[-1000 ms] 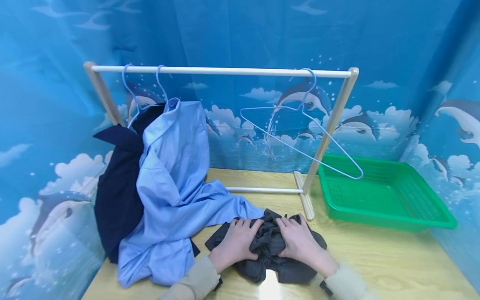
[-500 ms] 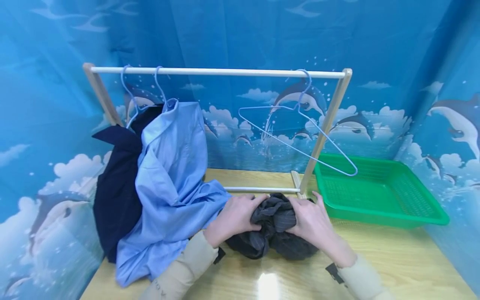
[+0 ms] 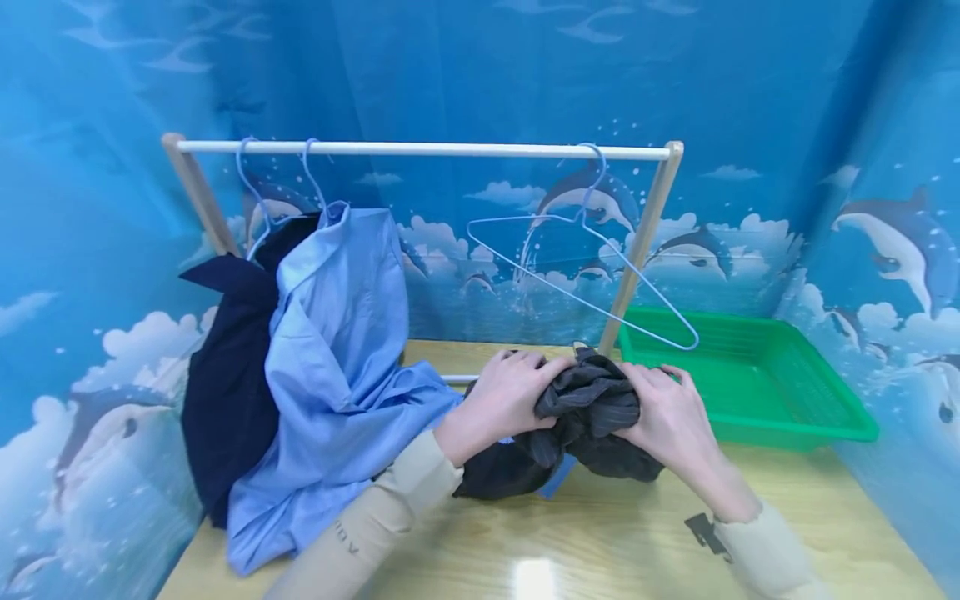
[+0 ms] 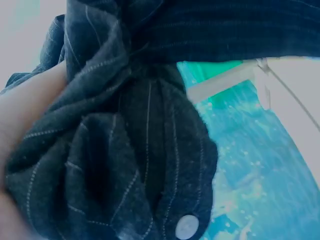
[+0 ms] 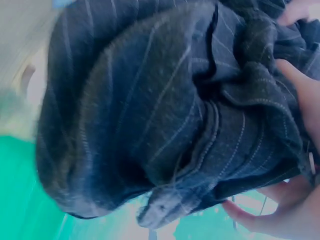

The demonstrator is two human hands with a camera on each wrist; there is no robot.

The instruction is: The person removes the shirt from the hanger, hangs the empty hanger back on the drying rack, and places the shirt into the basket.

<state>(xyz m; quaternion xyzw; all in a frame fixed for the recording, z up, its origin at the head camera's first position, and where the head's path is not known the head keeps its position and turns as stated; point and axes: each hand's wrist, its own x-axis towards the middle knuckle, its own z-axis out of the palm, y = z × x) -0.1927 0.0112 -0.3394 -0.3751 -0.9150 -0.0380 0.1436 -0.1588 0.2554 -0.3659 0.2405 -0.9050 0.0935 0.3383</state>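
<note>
With bare table ahead of me, my left hand and right hand both grip the bunched, seemingly pinstriped dark garment beside the green basket.

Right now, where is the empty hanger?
In the head view, the empty hanger hangs near the right end of the rail, above the green basket.

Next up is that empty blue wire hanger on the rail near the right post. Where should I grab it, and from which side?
Probably grip the empty hanger at its neck, just under the hook, coming from the front. The hook is looped over the rail and the triangle hangs tilted, its long corner over the green basket, so the neck is the stiffest, most central part; lift up to unhook.
</note>
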